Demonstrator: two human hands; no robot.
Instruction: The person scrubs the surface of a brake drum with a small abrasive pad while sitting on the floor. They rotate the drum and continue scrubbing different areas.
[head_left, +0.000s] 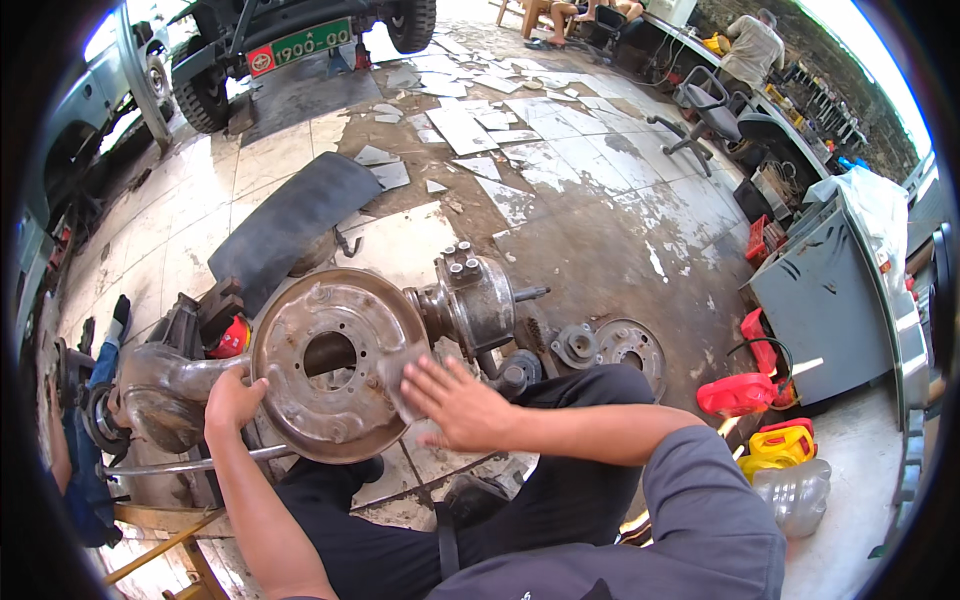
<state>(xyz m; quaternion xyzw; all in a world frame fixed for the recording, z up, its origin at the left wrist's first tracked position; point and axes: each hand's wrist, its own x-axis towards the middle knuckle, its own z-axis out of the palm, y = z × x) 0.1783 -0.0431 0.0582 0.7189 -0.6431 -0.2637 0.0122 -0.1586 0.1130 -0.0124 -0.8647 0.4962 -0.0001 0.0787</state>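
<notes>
A round, brownish metal brake backing plate (290,375), with a large centre hole and small bolt holes, stands upright facing me between my knees. My left hand (233,402) grips its left rim, thumb on the front face and fingers partly hidden behind. My right hand (462,408) has its fingers stretched out, pressing a greyish-brown piece of sandpaper (399,384) against the plate's right side; it is smeared by motion. Beside the left hand is a rusty axle housing (170,395). Just behind the plate's right rim sits a metal steering knuckle assembly (478,300) with bolts on top.
A second backing plate (650,350) and a hub (575,346) lie right of my knee. A curved black panel (300,225) lies beyond. Red jugs (738,394), a yellow jug (780,448) and a grey cabinet (830,290) stand right. Broken tiles (460,130) litter the floor; a person (755,50) stands far right.
</notes>
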